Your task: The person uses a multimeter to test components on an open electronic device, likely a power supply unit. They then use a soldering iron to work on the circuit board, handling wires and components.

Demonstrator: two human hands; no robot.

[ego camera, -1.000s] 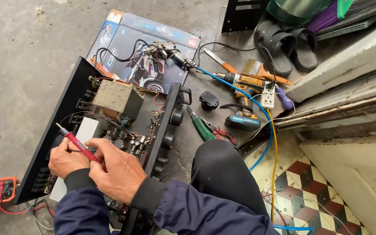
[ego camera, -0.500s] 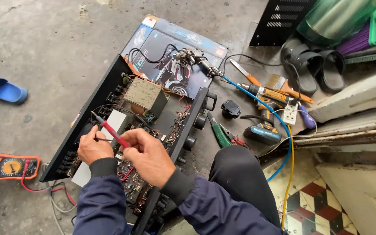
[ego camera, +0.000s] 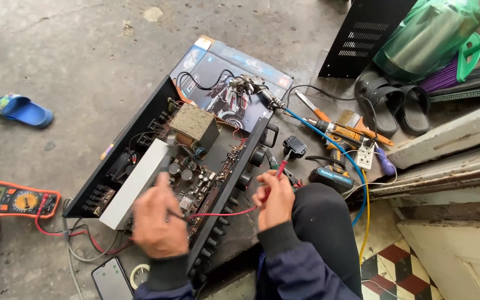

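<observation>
Since half a second ago the right hand (ego camera: pixel 276 201) has lifted off the circuit board and swung out past the front panel, carrying the red probe (ego camera: pixel 280 168) with it; the left hand (ego camera: pixel 156 222) has slid down over the near end of the board. Right-hand fingers are pinched around the red probe, which points up and away, its red lead (ego camera: pixel 218 213) trailing back across the open amplifier chassis (ego camera: pixel 156 111) toward the left hand. Motion blur hides the left fingers, so whether they hold anything cannot be told. The chassis lies open on the concrete floor (ego camera: pixel 84 44), with a boxy transformer (ego camera: pixel 194 125) at its far end and a pale heatsink bar (ego camera: pixel 137 180) along the left side. An orange multimeter (ego camera: pixel 12 199) lies well to the left, its leads running under the left hand. Between the right hand and the step lie a cordless drill (ego camera: pixel 331 175), a paintbrush (ego camera: pixel 356 125) and a white socket (ego camera: pixel 364 156). A blue sandal (ego camera: pixel 22 110) sits far left, black sandals (ego camera: pixel 395 105) far right, a phone (ego camera: pixel 111 283) and a tape roll (ego camera: pixel 138 275) near the left wrist.
</observation>
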